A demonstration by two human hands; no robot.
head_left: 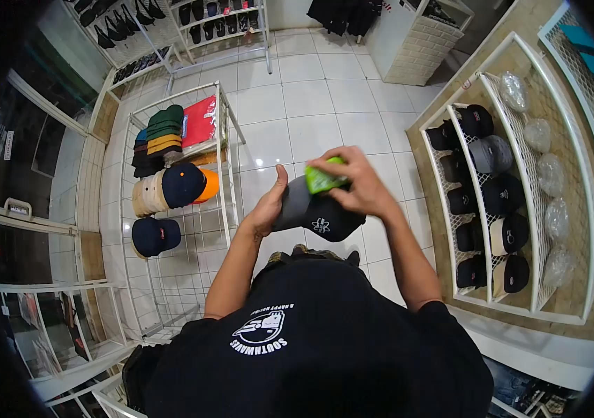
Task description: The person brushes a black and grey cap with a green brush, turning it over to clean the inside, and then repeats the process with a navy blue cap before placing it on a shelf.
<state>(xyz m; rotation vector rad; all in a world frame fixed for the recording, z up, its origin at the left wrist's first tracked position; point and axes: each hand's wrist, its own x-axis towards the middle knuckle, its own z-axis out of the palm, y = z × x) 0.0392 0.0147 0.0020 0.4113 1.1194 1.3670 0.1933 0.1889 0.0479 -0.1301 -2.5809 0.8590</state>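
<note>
My left hand (267, 209) grips a grey and black baseball cap (325, 216) at its left side, thumb pointing up and the other fingers mostly hidden. The cap is in front of my chest and has a small white emblem on its black part. In my right hand (358, 182) is a bright green block (323, 175), small enough for one palm, its exact kind not clear. The fingers wrap over it, and it lies against the upper side of the cap. Slight motion blur shows around the right fingers.
To the left, a white rack (231, 198) carries stacked caps (184, 187) and a folded red cloth (200, 120). At right, slanted wall shelves (475, 202) display several caps and clear plastic-wrapped bundles (550, 174). White floor tiles (318, 136) extend ahead toward shoe shelves (220, 28).
</note>
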